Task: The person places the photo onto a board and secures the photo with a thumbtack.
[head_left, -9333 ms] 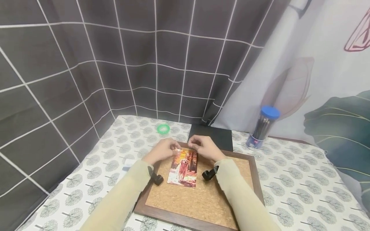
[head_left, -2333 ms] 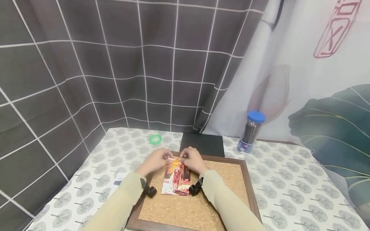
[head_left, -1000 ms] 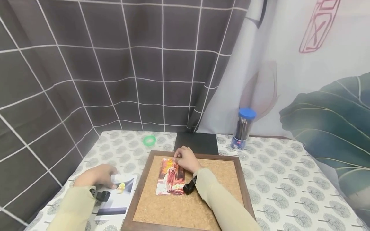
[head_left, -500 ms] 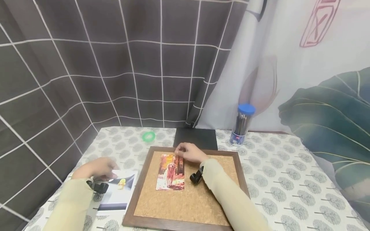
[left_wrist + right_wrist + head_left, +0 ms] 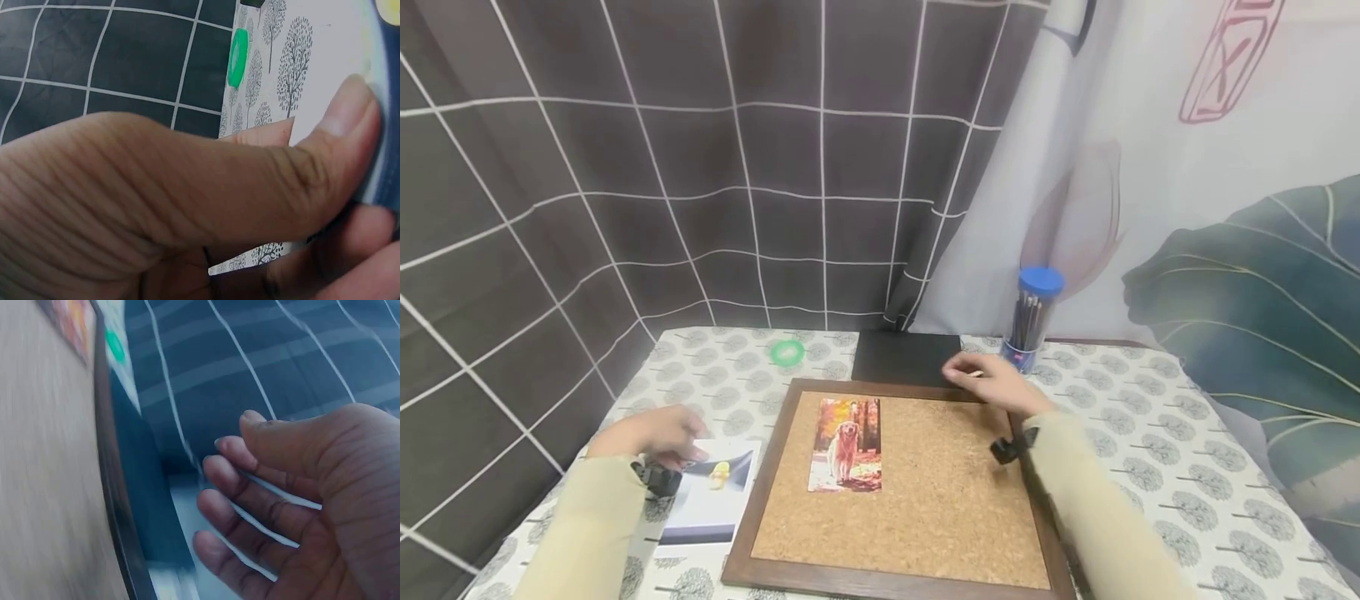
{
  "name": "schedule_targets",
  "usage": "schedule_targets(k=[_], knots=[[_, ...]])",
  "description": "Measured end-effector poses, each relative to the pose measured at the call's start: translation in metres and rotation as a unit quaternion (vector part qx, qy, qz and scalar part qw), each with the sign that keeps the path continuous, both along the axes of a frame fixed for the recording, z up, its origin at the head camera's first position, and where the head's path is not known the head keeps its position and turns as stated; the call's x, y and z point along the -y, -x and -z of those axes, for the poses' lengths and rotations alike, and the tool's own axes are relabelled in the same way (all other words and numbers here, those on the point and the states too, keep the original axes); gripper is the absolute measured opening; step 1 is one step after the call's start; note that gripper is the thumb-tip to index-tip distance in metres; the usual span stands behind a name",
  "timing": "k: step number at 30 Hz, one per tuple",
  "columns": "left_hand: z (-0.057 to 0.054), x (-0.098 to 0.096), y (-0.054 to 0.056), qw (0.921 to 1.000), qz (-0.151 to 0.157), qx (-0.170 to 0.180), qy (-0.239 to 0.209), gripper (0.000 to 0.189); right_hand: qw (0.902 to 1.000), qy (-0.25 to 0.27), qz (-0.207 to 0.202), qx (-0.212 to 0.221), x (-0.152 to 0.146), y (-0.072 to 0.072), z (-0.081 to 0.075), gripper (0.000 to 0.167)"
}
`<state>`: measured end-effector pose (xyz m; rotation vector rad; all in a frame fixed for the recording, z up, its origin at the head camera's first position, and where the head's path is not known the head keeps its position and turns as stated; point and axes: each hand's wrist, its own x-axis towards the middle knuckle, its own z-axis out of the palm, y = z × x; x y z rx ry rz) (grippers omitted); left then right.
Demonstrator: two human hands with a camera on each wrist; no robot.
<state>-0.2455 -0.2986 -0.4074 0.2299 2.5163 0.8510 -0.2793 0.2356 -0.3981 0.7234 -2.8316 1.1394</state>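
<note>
In the head view a framed cork board (image 5: 947, 508) lies on the patterned tablecloth. A print of a golden dog among autumn trees (image 5: 846, 454) is on its upper left part. To the board's left, my left hand (image 5: 651, 432) pinches the upper left corner of a second photo (image 5: 703, 508), pale with a small yellow figure. The left wrist view shows the thumb on the photo's face (image 5: 375, 31) and fingers behind it. My right hand (image 5: 996, 385) hovers over the board's top right edge, fingers loosely bent; the right wrist view shows nothing held in that hand (image 5: 294, 494).
Behind the board lies a flat black rectangle (image 5: 902, 354). A green ring (image 5: 787, 352) is at the back left. A clear, blue-lidded jar of dark sticks (image 5: 1032, 317) stands behind my right hand. Dark gridded and white printed curtains (image 5: 775, 167) enclose the table.
Earlier both hands held the dog print's top edge. My left hand moved left to the second photo. My right hand has let go and shifted right; the dog print stays on the cork.
</note>
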Motion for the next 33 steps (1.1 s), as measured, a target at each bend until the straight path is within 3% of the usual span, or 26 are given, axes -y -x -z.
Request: schedule_targets(k=[3,7,12,20,26,33], knots=[[-0.001,0.000,0.001,1.0000,0.005,0.004,-0.001,0.032,0.9978,0.004,0.060,-0.028,-0.045,-0.002,0.008,0.033],[-0.002,0.000,0.000,1.0000,0.008,0.003,0.002,0.028,0.9891,0.016,0.142,-0.038,-0.095,-0.008,0.033,0.035],[-0.003,-0.001,-0.001,0.9999,0.011,0.000,0.008,0.026,0.9781,0.018,0.203,-0.042,-0.125,-0.012,0.063,0.040],[-0.004,-0.002,-0.001,0.9995,0.011,-0.006,0.027,0.021,0.9772,-0.032,0.193,-0.084,-0.127,-0.007,0.074,0.034],[-0.004,-0.003,-0.001,0.9997,0.008,0.002,0.023,0.021,0.9757,-0.035,0.195,-0.094,-0.126,-0.007,0.076,0.014],[-0.007,-0.004,-0.002,0.9993,0.017,0.006,0.031,0.009,0.9749,-0.028,0.201,-0.092,-0.126,-0.006,0.079,0.013]])
